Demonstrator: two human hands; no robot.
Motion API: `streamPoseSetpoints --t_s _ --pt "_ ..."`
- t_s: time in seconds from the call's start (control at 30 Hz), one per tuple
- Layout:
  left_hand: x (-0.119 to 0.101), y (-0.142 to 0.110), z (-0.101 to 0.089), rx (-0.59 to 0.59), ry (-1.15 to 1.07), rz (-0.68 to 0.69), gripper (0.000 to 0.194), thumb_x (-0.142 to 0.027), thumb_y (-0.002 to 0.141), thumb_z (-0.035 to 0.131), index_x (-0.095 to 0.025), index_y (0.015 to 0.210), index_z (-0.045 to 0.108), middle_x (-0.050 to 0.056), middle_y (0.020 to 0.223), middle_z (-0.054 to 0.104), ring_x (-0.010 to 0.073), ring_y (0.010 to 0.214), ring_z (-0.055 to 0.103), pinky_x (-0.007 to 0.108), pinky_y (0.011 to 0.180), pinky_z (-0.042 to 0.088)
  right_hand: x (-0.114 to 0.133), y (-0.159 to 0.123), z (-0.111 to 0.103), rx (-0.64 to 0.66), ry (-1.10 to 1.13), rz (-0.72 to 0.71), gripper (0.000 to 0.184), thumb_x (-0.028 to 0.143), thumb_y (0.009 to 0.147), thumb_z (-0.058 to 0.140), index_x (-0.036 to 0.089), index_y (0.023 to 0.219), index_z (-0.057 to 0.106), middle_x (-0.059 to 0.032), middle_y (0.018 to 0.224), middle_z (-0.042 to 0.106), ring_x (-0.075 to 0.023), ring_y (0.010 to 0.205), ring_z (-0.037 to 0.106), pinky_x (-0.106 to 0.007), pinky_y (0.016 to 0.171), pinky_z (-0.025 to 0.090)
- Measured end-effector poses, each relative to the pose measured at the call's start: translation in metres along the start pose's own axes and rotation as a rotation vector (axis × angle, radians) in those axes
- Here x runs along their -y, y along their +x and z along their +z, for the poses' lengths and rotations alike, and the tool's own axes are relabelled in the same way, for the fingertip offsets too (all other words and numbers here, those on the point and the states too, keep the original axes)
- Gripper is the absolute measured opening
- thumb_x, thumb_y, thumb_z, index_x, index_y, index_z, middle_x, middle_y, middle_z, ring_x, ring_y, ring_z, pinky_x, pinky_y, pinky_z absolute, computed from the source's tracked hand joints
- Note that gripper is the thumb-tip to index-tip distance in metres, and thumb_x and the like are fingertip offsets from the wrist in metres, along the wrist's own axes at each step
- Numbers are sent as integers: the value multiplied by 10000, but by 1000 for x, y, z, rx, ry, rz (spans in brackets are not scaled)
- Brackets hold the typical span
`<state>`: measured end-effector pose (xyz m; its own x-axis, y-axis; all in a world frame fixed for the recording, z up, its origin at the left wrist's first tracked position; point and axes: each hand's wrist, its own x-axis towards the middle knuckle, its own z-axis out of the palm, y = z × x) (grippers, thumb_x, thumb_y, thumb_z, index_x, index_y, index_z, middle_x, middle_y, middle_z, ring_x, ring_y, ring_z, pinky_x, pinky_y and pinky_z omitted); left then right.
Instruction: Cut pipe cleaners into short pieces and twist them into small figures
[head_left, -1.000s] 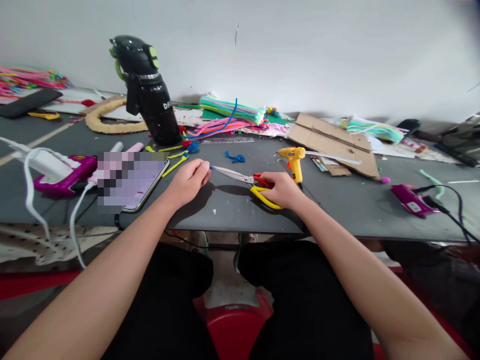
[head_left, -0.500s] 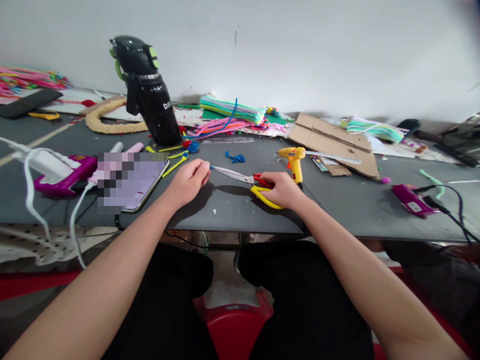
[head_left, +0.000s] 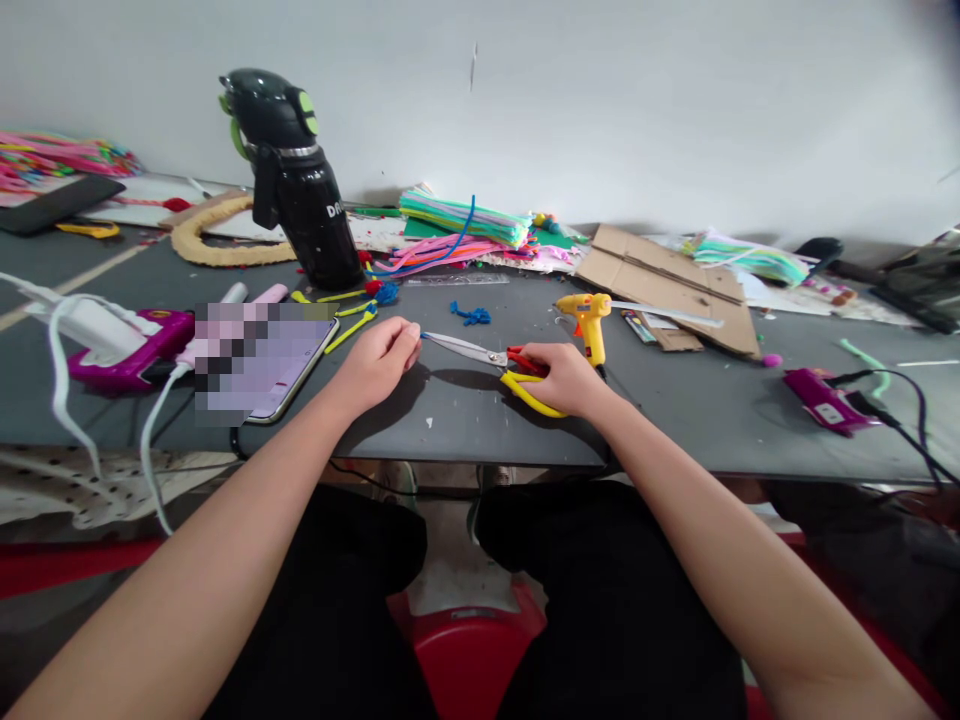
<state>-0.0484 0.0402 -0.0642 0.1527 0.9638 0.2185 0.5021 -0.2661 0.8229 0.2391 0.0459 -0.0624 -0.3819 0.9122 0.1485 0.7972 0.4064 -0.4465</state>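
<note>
My right hand [head_left: 566,378] is wrapped round the red and yellow handles of a pair of scissors [head_left: 469,349], whose blades point left. Pinched in the fingertips of my left hand [head_left: 386,358] is a small blue piece of pipe cleaner [head_left: 423,335]; only its end shows, right at the scissors' tips. Both hands are above the front part of the grey table [head_left: 465,425]. Beyond the blades lies a small heap of blue pipe cleaner bits [head_left: 470,314]. Yellow pipe cleaner pieces [head_left: 351,332] rest behind my left hand.
A yellow glue gun [head_left: 589,322] stands past my right hand. To the left are a phone [head_left: 300,375], a purple power socket [head_left: 135,350] and a tall black bottle [head_left: 307,200]. Pipe cleaner bundles [head_left: 465,218] and cardboard [head_left: 667,280] lie along the wall. Another purple socket [head_left: 825,402] sits at right.
</note>
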Motion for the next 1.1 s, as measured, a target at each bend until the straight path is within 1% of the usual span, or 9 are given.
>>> streamPoseSetpoints --t_s 0.23,0.67,0.87,1.1 --pt "-2 0 -1 20 -35 -8 381 -451 995 413 -213 705 476 -26 601 493 125 534 437 281 560 361 0 0 -1 9 8 9 289 386 721 637 208 646 423 27 631 458 -125 626 322 -283 589 246" --pt "-5 -1 -1 20 -28 8 391 -428 1001 417 -210 681 472 -27 581 487 121 521 434 281 555 362 -2 1 -1 11 34 -23 264 350 708 633 206 639 422 31 637 428 -126 641 309 -283 593 252" --pt "-4 -1 -1 3 -9 22 390 -420 999 421 -210 674 467 -21 575 482 126 530 433 279 552 360 -2 0 -1 13 19 -27 216 333 714 630 200 644 474 27 635 428 -127 639 304 -286 598 242" --pt "-3 -1 -1 1 -17 21 380 -429 996 421 -212 688 473 -17 583 495 132 537 438 279 545 362 -1 0 -2 -18 -8 -68 244 323 714 627 201 613 442 32 603 400 -122 616 271 -293 584 234"
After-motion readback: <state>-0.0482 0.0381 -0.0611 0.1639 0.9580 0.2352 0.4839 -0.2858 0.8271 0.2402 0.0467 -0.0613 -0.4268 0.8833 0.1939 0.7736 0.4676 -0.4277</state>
